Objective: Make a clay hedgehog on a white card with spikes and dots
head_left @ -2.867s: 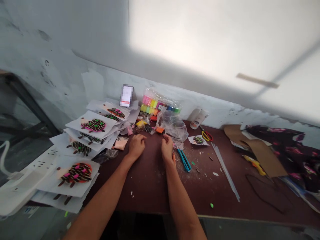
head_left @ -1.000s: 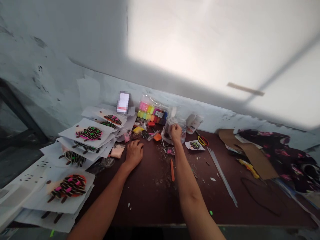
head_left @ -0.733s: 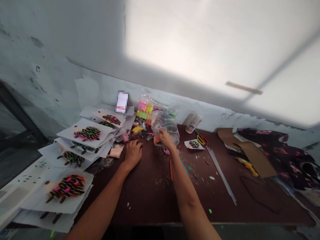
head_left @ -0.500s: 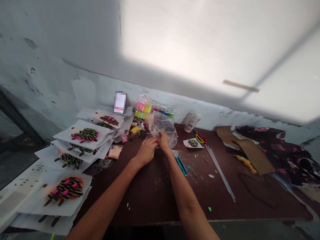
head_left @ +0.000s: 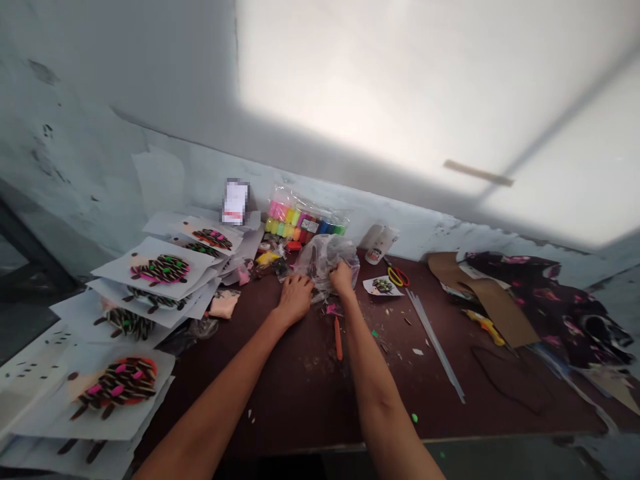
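A crumpled clear plastic bag (head_left: 320, 257) lies on the table between my hands. My right hand (head_left: 342, 279) is closed at the bag's right side, its fingertips partly hidden in the film. At the bag's lower left edge, the curled fingers of my left hand (head_left: 296, 298) press on the film. Just below the bag are a small pink piece (head_left: 331, 309) and an orange stick-like tool (head_left: 339, 339), beside my right forearm. Right of the bag lies a small paper with a hedgehog figure (head_left: 383, 287).
Papers with hedgehog figures (head_left: 160, 269) are stacked at left. Behind the bag stands a pack of coloured clay (head_left: 305, 220). Scissors (head_left: 399, 276), a white bottle (head_left: 382, 245), clear sticks (head_left: 435, 347), a yellow cutter (head_left: 484, 325) and brown cardboard (head_left: 500, 307) lie rightward.
My hands have moved apart, the right shifting rightward on the bag. The orange tool and pink piece now show below it. The blue tool beside my right forearm is out of sight.
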{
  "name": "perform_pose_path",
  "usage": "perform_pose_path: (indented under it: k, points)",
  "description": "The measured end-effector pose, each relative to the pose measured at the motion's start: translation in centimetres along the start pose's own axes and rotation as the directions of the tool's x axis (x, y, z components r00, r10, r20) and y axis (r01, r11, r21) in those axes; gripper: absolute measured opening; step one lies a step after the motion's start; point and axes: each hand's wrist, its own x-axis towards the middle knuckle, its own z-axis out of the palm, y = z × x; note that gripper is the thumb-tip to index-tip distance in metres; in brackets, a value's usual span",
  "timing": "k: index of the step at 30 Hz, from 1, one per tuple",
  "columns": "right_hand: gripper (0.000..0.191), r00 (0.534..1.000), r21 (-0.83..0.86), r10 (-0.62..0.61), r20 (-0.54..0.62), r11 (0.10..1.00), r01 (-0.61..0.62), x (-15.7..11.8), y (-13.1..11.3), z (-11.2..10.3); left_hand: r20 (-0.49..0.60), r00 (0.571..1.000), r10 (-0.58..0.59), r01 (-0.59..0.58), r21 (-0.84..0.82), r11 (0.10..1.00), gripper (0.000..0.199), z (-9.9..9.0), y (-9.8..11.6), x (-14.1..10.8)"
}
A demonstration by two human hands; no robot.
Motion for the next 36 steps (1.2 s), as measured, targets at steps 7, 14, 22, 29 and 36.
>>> perform_pose_path:
  k: [7,14,22,29,36]
  points:
    - [0.035,0.994,-0.058,0.030,0.103,0.998,-0.024,-0.5,-3.1,0.5,0.010,1.000,0.008,-0.007,-0.020,1.000,0.031,0.9,0.2,-0.4]
    - [0.022,0.991,0.195,0.022,0.132,0.980,-0.048,1.2,-2.9,0.5,-0.013,0.998,0.055,-0.055,0.040,0.998,0.032,1.0,0.1,0.5]
    - [0.018,0.984,0.648,0.110,0.143,0.741,-0.177,4.2,-0.8,-0.4,-0.025,0.997,0.071,-0.070,0.035,0.997,0.043,1.9,0.1,2.6]
    - [0.020,0.957,0.789,-0.080,0.278,0.588,-0.180,1.5,0.1,-2.4,0.049,0.998,-0.026,0.024,0.038,0.999,0.042,1.9,-0.4,4.2]
    - [0.014,0.899,0.442,-0.155,0.409,0.896,-0.047,-3.1,-0.3,-2.3,0.062,0.996,-0.057,0.058,-0.015,0.998,0.045,1.5,-1.4,5.0]
